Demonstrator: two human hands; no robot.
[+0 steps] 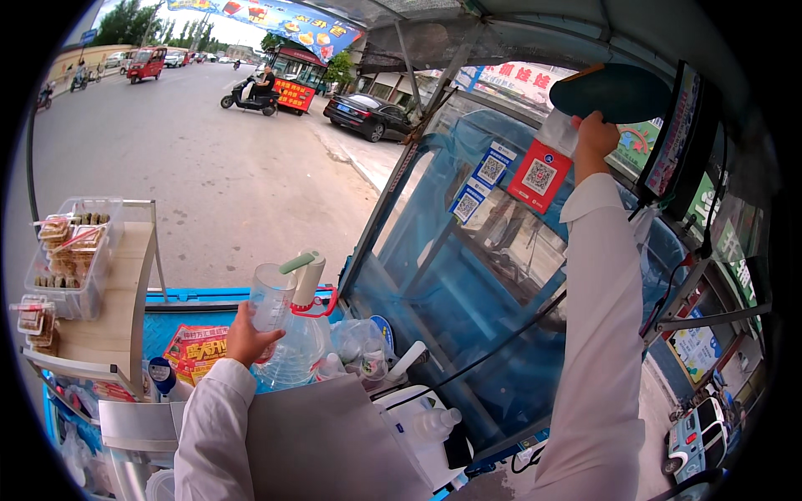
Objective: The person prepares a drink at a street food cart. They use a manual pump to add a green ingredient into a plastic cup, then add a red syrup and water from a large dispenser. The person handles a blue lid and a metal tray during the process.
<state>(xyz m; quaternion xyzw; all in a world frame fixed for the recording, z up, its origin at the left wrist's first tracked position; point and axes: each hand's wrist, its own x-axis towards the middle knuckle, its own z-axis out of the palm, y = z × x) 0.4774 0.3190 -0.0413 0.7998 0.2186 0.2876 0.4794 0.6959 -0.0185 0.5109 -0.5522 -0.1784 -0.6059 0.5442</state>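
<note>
My left hand (248, 336) is wrapped round a clear plastic measuring cup (271, 302) with red markings, held upright. Just beyond it stands a large clear jug (298, 355) with a cream and green pump-like top (309, 275) and a red handle (322, 305). My right hand (596, 138) is raised high at the right, its fingers closed under a dark green oval object (614, 92). By its fingertips hangs a translucent plastic piece (557, 134). What those fingers grip is partly hidden.
A grey lid or board (334, 442) lies before me. At left, a shelf (100, 334) bears a clear bin (71, 292) of packed food. A blue-framed clear screen (468, 292) carries red and blue code cards. A white bottle (434, 424) stands at right; a street lies beyond.
</note>
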